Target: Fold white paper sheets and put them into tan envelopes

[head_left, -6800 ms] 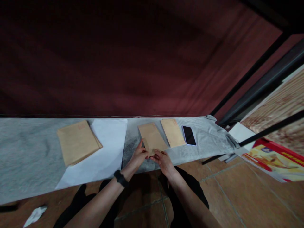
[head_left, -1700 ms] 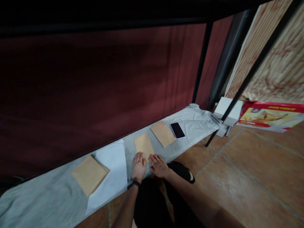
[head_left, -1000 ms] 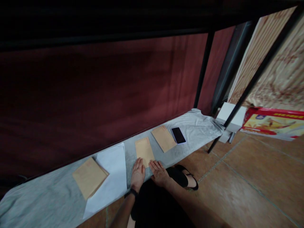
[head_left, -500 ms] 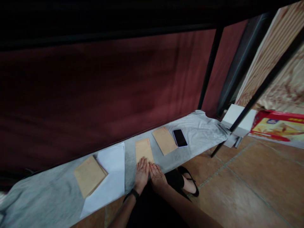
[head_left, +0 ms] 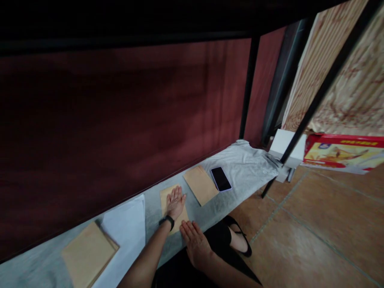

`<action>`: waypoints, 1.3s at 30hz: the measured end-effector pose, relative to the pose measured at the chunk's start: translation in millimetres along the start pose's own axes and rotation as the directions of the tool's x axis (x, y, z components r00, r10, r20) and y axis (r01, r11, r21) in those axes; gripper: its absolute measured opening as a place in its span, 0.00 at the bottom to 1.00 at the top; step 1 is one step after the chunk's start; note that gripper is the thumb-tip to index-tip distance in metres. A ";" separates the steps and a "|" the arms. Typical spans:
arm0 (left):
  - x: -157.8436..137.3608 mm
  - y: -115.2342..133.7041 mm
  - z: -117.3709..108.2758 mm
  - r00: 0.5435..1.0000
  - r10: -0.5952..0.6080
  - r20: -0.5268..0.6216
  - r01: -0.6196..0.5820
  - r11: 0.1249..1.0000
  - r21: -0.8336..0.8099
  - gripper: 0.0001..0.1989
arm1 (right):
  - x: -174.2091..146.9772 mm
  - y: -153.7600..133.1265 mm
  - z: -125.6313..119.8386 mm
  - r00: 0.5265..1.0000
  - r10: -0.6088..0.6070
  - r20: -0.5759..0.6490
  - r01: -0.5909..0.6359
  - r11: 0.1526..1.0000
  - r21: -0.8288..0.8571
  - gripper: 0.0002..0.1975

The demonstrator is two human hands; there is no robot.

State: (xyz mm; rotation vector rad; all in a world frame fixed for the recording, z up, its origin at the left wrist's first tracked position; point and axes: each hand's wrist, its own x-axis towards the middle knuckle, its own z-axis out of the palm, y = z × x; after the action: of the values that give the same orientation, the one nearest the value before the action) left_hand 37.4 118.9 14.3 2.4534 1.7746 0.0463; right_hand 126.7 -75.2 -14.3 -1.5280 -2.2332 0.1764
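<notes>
A brown paper envelope (head_left: 164, 196) lies on the cloth-covered shelf in front of me. My left hand (head_left: 175, 202), with a dark band on the wrist, rests flat on its upper part, fingers stretched out. My right hand (head_left: 195, 240) lies with fingers extended at the envelope's lower right corner, near the front edge of the shelf. Just right of it is another brown envelope (head_left: 201, 185), lying flat. To the left, a stack of brown envelopes (head_left: 88, 252) sits partly over white paper sheets (head_left: 129, 224).
A phone (head_left: 221, 179) with a dark screen lies right of the envelopes on the grey cloth (head_left: 249, 164). Dark metal posts (head_left: 249, 88) rise at the right. Beyond the shelf's end are a white box (head_left: 288, 146) and a red and yellow carton (head_left: 345, 154) on the tiled floor.
My left hand has slid forward up the envelope, away from my right hand. The right hand remains near the lower edge. The camera view has turned somewhat to the right.
</notes>
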 end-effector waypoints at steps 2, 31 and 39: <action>13.5 -1.5 -0.1 1.000 -0.014 -0.021 0.014 1.000 -0.014 0.33 | -1.0 1.1 -2.1 1.000 0.000 0.013 0.000 1.000 0.012 0.35; -178.1 21.5 8.1 0.977 0.179 -0.113 -0.187 0.980 -0.066 0.30 | 17.5 45.0 -29.6 0.990 0.103 -0.098 -0.046 0.885 0.463 0.20; -185.1 3.3 11.9 0.980 -0.102 -0.169 0.052 0.958 -0.281 0.27 | 21.4 46.2 -30.4 0.997 -0.073 0.019 0.069 0.986 0.153 0.22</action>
State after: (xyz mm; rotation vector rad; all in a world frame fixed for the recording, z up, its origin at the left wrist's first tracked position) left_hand -16.7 -58.6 10.6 2.2413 1.7909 0.4921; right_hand 172.5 -41.8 3.4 -1.3713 -2.2335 0.3382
